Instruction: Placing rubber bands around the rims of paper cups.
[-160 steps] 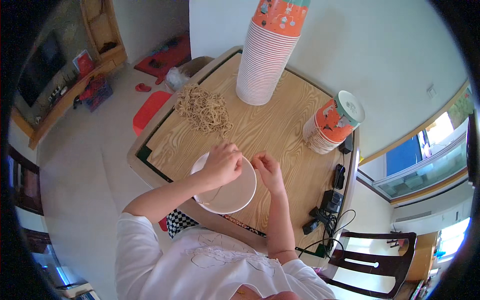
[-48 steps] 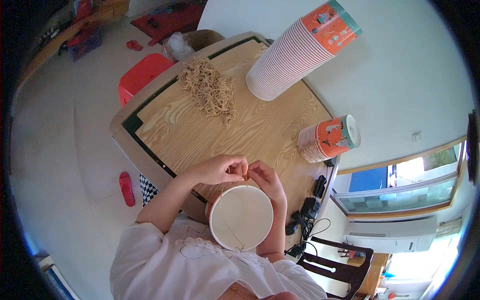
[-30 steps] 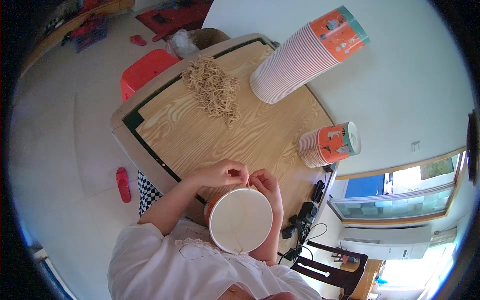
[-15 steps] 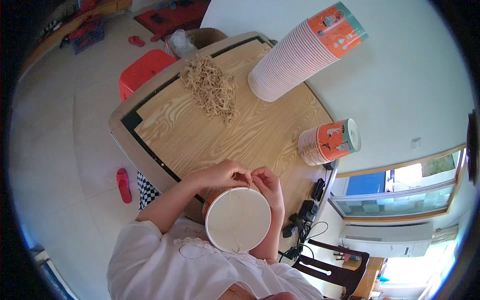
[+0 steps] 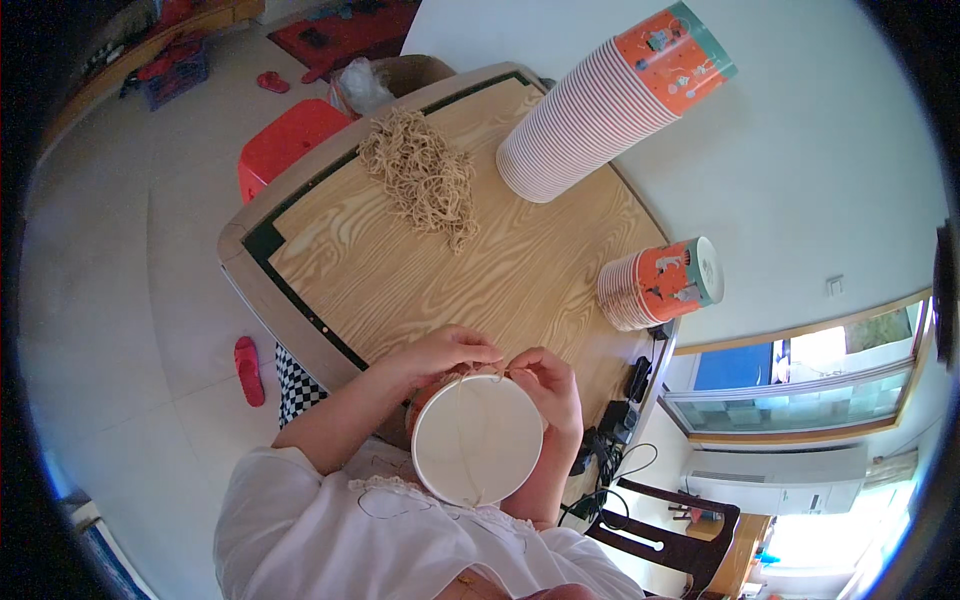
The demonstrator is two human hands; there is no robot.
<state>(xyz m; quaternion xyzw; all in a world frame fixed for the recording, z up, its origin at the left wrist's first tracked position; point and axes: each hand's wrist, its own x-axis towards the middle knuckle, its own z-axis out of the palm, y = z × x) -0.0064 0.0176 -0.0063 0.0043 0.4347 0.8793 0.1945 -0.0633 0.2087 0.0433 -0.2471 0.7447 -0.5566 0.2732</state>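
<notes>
Head view showed the left hand (image 5: 440,352) and right hand (image 5: 548,385) pinching a thin band at the far rim of a white-lidded paper cup (image 5: 477,438) held against the body. Judging by that fingertip grip, the band could snap off.

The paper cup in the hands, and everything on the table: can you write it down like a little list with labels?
Held thing: white paper cup, tipped so its white end faces the camera
Left hand: fingers on the cup's far edge
Right hand: fingers on the cup's far edge, beside the left
Between the fingers: a thin loop, likely a rubber band; too small to be sure
Table: wooden top
Pile: tan rubber bands at the far side
Tall stack of cups: far right, leaning
Short stack of cups: right edge
Floor: red stool, red slipper
</notes>
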